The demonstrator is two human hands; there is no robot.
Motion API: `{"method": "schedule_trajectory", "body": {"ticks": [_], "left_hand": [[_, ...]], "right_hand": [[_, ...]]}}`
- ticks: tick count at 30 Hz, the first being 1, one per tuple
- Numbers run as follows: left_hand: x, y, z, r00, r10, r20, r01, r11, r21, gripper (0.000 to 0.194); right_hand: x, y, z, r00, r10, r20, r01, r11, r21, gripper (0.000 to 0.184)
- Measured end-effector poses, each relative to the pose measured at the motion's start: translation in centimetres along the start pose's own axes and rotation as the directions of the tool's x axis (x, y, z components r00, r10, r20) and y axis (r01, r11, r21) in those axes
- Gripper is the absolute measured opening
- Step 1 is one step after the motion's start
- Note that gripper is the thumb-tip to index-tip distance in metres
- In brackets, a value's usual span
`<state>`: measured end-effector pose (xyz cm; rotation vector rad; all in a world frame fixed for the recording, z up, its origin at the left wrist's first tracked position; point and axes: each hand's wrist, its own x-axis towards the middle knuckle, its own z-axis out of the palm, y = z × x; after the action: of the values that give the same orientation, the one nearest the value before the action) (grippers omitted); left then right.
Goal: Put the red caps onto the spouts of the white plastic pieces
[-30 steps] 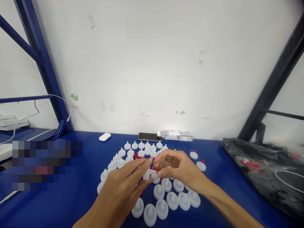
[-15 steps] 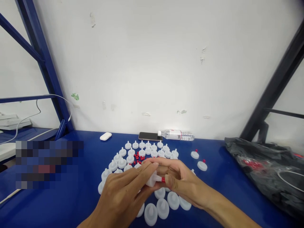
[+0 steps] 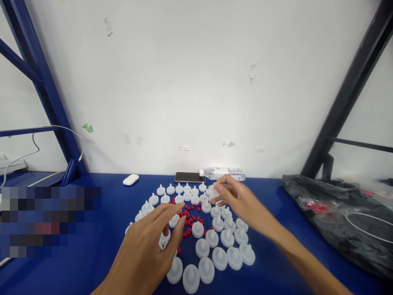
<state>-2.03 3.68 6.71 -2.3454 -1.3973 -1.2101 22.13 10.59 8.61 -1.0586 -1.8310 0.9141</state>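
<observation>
My left hand [image 3: 153, 241] hovers over the near left of the group of white nozzle caps [image 3: 190, 279], thumb and fingers apart, nothing visible between them. Some caps beneath it are hidden. Farther back on the right, my right hand [image 3: 236, 198] pinches a white nozzle cap [image 3: 212, 190] at the group's rear edge; whether it is lifted I cannot tell. Most caps stand flat side down with their thin spouts upward, in a rough ring. Small red tips [image 3: 192, 221] lie scattered in the middle, around a single white cap [image 3: 197, 230].
Along the wall lie a white case [image 3: 131, 179], a dark phone [image 3: 188, 177] and a clear water bottle [image 3: 224, 173]. A black plastic bag [image 3: 334, 213] with red pieces covers the right side. Blue metal posts [image 3: 46, 82] rise at left. The blue tabletop [image 3: 113, 196] carries everything.
My hands have moved apart from the white cap with a red tip they held together. My left hand has opened; my right hand has reached back to another white cap. The view has shifted slightly.
</observation>
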Motion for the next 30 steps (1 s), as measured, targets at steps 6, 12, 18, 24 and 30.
{"method": "schedule_trajectory", "body": {"ticks": [6,12,18,24,30], "left_hand": [[-0.3,-0.4,0.3,0.993,-0.019,0.119,0.031,0.994,-0.105,0.02],[-0.4,-0.4,0.8,0.985,-0.009,0.172,0.03,0.993,-0.118,0.018],[-0.3,-0.4,0.7,0.977,-0.015,0.212,0.035,0.995,-0.095,0.019],[-0.2,-0.4,0.8,0.977,-0.004,0.212,0.022,0.996,-0.081,0.021],[-0.5,-0.4,0.9,0.987,0.036,0.154,-0.021,0.995,-0.096,0.016]], "right_hand": [[1.3,2.5,-3.7,0.97,0.14,-0.199,-0.242,0.643,-0.727,0.028],[1.5,4.3,-4.7,0.953,0.256,-0.162,-0.282,0.559,-0.779,0.026],[1.5,4.8,-5.2,0.943,0.298,-0.151,-0.297,0.541,-0.787,0.023],[1.5,4.7,-5.1,0.943,0.287,-0.166,-0.299,0.522,-0.799,0.02],[1.2,3.1,-4.1,0.966,0.251,-0.065,-0.213,0.624,-0.752,0.034]]}}
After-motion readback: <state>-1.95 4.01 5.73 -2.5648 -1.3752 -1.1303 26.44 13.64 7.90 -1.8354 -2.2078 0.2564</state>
